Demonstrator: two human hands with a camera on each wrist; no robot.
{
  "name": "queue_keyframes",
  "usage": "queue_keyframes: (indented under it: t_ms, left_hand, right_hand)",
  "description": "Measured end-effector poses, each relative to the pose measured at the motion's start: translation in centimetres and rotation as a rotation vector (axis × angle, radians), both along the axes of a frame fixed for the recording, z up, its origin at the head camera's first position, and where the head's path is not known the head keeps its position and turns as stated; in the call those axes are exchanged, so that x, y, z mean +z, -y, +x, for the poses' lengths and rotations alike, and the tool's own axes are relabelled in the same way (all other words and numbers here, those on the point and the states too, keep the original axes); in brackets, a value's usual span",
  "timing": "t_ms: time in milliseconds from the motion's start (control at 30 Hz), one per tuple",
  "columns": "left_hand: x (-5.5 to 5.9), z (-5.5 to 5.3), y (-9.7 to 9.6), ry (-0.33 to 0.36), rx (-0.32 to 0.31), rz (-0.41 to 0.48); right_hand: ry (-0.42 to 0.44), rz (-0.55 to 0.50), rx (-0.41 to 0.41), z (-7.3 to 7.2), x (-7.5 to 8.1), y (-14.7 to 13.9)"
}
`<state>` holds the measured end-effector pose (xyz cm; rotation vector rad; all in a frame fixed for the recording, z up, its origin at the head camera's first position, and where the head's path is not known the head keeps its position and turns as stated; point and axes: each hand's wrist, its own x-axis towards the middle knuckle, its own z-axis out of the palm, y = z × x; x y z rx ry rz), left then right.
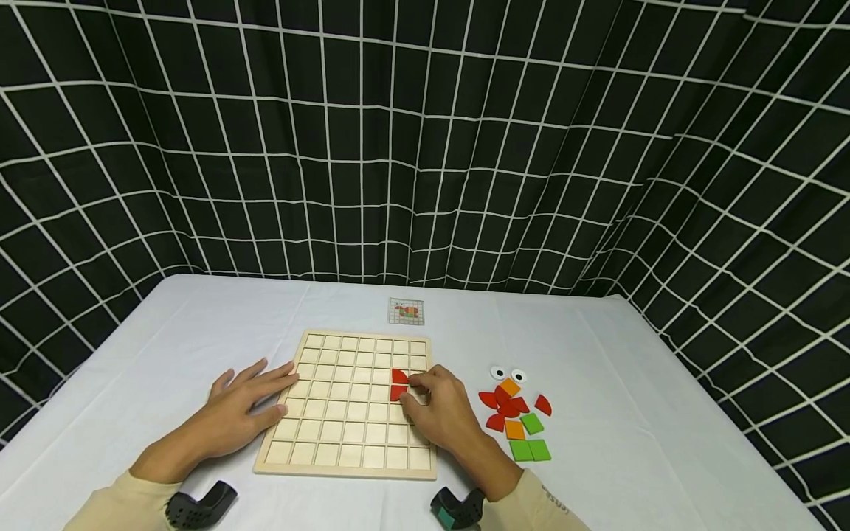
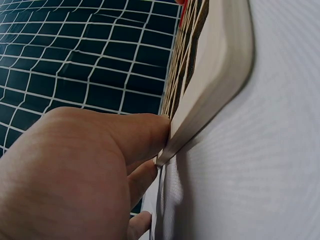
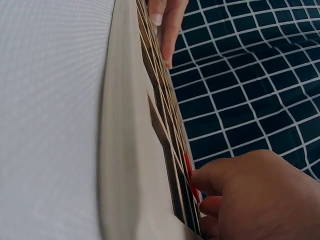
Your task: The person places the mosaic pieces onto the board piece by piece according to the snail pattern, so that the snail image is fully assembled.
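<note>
A wooden grid board (image 1: pixel 337 470) lies on the table in the head view. My left hand (image 1: pixel 235 413) rests with spread fingers along its left edge; in the left wrist view, the thumb (image 2: pixel 145 131) presses the board's rim. Near the board's right side, my right hand (image 1: pixel 441 405) has its thumb and forefinger curled at a red piece (image 1: pixel 397 393), pinching it by its right side. Directly above that piece, a red quarter-circle piece (image 1: pixel 398 376) sits in a cell. The right wrist view shows red (image 3: pixel 188 165) beside the thumb, low against the grid ridges.
Right of the board lie loose red pieces (image 1: pixel 488 399), orange squares (image 1: pixel 514 430), green squares (image 1: pixel 521 450) and two round eye pieces (image 1: pixel 518 377). Behind the board is a small picture card (image 1: pixel 406 311). A black gridded curtain (image 1: pixel 398 147) surrounds the white table (image 1: pixel 664 457).
</note>
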<state>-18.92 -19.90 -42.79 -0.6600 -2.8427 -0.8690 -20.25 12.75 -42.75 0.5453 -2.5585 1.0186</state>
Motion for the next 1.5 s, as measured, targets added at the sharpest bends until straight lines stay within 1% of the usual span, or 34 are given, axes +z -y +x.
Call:
queue_keyframes:
  t_ms: [233,333,400,500,633,733,833,967,1100,1233,1333,1500]
  left_hand:
    - [0.0,0.0,0.2,-0.009,0.007,0.006]
    - [0.0,0.0,0.2,-0.004,0.005,0.013]
    - [-0.1,0.0,0.1,0.001,0.005,0.016]
    - [-0.1,0.0,-0.1,0.007,0.0,0.019]
    - [-0.2,0.0,-0.2,0.003,0.003,0.015]
    - [-0.4,0.0,-0.1,-0.005,0.005,0.013]
    - [-0.4,0.0,-0.1,-0.014,0.004,0.012]
    - [-0.3,0.1,-0.1,-0.023,0.004,0.005]
    - [-0.3,0.1,-0.1,-0.024,0.009,0.0]
    - [-0.3,0.1,-0.2,-0.02,0.011,-0.002]
    - [-0.2,0.2,-0.2,-0.028,0.012,-0.002]
    - [-0.2,0.2,-0.2,-0.031,0.006,-0.003]
  right_hand:
    - [0.015,0.001,0.035,-0.1,0.0,0.1]
    - [0.022,-0.01,0.04,0.1,0.4,-0.1]
    - [0.027,-0.028,0.04,0.2,1.0,-0.4]
    - [0.007,-0.049,0.027,0.5,2.5,-1.1]
    - [-0.039,-0.061,0.0,0.7,4.5,-2.6]
    - [-0.078,-0.063,-0.008,0.7,5.7,-4.2]
    - [-0.107,-0.064,-0.012,0.8,6.5,-6.0]
    - [-0.142,-0.063,-0.028,1.1,7.0,-8.4]
    - [-0.162,-0.056,-0.07,1.1,7.1,-10.7]
    - [-0.162,-0.042,-0.121,1.2,6.7,-12.4]
    - [-0.156,-0.03,-0.156,1.1,5.9,-13.4]
    - [-0.103,-0.001,-0.218,0.8,3.7,-14.7]
